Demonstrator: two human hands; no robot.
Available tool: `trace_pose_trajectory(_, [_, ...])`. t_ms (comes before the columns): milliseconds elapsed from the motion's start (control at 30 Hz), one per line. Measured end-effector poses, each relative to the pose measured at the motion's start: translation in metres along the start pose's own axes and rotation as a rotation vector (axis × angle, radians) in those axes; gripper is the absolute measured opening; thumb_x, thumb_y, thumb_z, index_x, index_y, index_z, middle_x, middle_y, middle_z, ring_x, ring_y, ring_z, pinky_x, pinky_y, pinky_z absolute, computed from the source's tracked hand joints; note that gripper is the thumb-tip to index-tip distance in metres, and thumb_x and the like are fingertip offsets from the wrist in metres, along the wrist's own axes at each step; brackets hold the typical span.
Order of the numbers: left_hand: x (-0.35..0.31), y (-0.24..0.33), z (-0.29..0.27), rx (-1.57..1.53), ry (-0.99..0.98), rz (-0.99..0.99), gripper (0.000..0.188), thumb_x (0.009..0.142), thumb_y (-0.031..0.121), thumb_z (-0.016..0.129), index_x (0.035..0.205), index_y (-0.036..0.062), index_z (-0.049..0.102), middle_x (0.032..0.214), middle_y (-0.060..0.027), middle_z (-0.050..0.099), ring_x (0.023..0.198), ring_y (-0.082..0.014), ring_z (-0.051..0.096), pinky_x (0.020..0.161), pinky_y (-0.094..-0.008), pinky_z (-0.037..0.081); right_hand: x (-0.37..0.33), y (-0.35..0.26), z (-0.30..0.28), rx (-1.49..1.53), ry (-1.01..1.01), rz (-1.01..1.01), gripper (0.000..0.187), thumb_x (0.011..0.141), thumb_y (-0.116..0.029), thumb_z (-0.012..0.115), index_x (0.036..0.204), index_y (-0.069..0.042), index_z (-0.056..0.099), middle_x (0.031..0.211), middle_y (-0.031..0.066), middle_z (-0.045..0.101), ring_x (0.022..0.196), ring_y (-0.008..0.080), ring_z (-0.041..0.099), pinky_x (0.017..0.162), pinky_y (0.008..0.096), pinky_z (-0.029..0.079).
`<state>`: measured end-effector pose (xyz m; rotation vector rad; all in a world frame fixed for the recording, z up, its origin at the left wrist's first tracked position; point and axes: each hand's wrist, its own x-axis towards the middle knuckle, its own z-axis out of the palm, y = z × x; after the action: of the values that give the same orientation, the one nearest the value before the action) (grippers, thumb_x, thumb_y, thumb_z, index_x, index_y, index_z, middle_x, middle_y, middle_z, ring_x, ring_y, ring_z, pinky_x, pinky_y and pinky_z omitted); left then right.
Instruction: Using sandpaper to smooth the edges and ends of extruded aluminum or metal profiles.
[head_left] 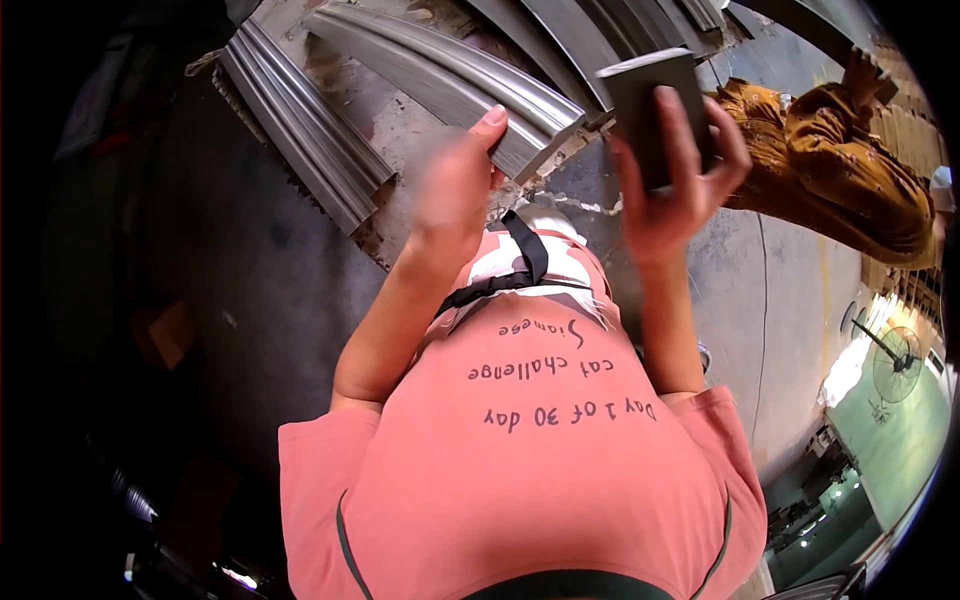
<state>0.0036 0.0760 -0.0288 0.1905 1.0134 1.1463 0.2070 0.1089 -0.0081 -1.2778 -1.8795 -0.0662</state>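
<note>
On near end of grey moulding (pixel 435 72), left fingers (pixel 490 119) clamped; right fingers (pixel 679 130) clamped on dark block (pixel 641 108).

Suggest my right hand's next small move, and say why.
Perhaps lower the dark, pale-edged rectangular block toward the long, grooved silver metal profile: your right hand appears to hold it apart, while your left hand grips the profile's near end.

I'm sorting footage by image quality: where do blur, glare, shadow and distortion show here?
Head view: a soft blur smears part of the left hand; bright streaks glint along the ridged metal profile by its thumb; the left side sinks into deep shadow; a patch beside the fan washes out to white; fisheye curvature bends the surroundings toward black corners.
</note>
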Motion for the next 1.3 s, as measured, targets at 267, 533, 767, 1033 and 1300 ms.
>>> trace_pose_trajectory(267, [-0.003, 0.003, 0.004, -0.017, -0.005, -0.018, 0.036, 0.105, 0.026, 0.052, 0.133, 0.0032, 0.057, 0.128, -0.0081, 0.067, 0.118, -0.0178, 0.062, 0.104, -0.0358, 0.046, 0.011, 0.005, 0.005, 0.015, -0.179, 0.106, 0.051, 0.08, -0.025, 0.083, 0.128, -0.017, 0.072, 0.128, 0.0188, 0.055, 0.113, 0.0347, 0.054, 0.098, 0.0427, 0.045])
trace_pose_trajectory(533, [0.006, -0.003, 0.003, 0.02, -0.026, 0.009, 0.035, 0.105, 0.026, 0.053, 0.13, 0.0019, 0.058, 0.126, -0.0092, 0.067, 0.117, -0.0187, 0.062, 0.103, -0.0366, 0.047, 0.023, -0.002, -0.011, -0.094, -0.369, 0.104, 0.05, 0.079, -0.027, 0.082, 0.128, -0.021, 0.072, 0.125, 0.0156, 0.058, 0.111, 0.0335, 0.054, 0.096, 0.0427, 0.045])
trace_pose_trajectory(767, [0.018, -0.01, 0.005, 0.042, 0.037, -0.085, 0.036, 0.105, 0.028, 0.053, 0.128, 0.0014, 0.059, 0.123, -0.0096, 0.067, 0.114, -0.0174, 0.063, 0.099, -0.0343, 0.048, 0.033, -0.009, -0.014, 0.08, -0.517, 0.109, 0.047, 0.084, -0.024, 0.08, 0.129, -0.019, 0.071, 0.127, 0.0162, 0.058, 0.112, 0.0334, 0.057, 0.098, 0.0415, 0.047])
trace_pose_trajectory(1033, [0.025, -0.009, 0.012, -0.019, 0.042, -0.033, 0.031, 0.103, 0.026, 0.056, 0.121, 0.0018, 0.064, 0.111, -0.0073, 0.072, 0.099, -0.0124, 0.069, 0.082, -0.0248, 0.052, 0.034, 0.017, -0.021, 0.097, -0.304, 0.125, 0.047, 0.084, -0.028, 0.08, 0.129, -0.016, 0.071, 0.125, 0.0163, 0.058, 0.111, 0.0337, 0.058, 0.095, 0.0418, 0.047])
trace_pose_trajectory(1300, [0.032, -0.019, 0.009, -0.081, 0.057, -0.01, 0.027, 0.1, 0.025, 0.062, 0.115, 0.0026, 0.066, 0.106, -0.0047, 0.071, 0.095, -0.0111, 0.068, 0.086, -0.0279, 0.055, 0.042, 0.024, -0.032, -0.17, -0.468, 0.043, 0.046, 0.08, -0.022, 0.082, 0.125, -0.021, 0.072, 0.126, 0.0134, 0.056, 0.11, 0.0332, 0.053, 0.096, 0.0421, 0.044])
